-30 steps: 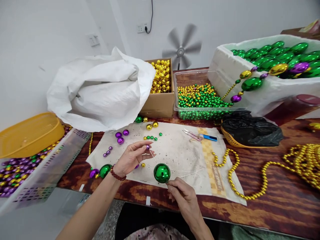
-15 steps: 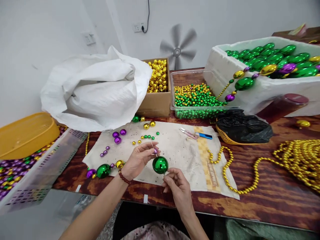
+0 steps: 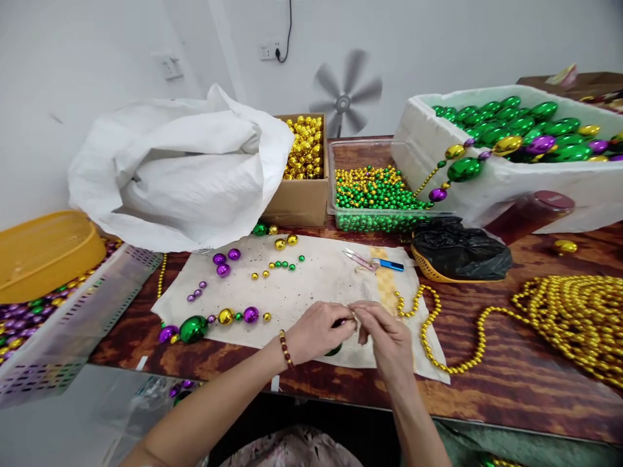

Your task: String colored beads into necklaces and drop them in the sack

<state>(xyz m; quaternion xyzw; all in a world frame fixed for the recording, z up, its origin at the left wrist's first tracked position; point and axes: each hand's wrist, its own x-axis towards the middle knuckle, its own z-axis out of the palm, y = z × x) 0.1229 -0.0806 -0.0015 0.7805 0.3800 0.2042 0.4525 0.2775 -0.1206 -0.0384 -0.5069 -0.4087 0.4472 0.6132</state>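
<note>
My left hand is closed in a pinch above the cloth. A small purple bead shows between its fingers. Beneath the hand a large green bead is mostly hidden. My right hand is pinched too, its fingertips meeting those of the left; what they grip is too small to see. On the cloth a strung line of large beads runs left of my hands, with a green bead, a gold bead and a purple bead. Loose purple beads and small green beads lie behind.
Snips and a blue-handled tool lie on the cloth. Gold bead strands heap at right. Behind stand a white sack, a carton, a clear bin and a foam box. A basket is left.
Both hands have moved right and come together at the fingertips. The large green bead, hanging in plain sight before, is now mostly covered by my left hand.
</note>
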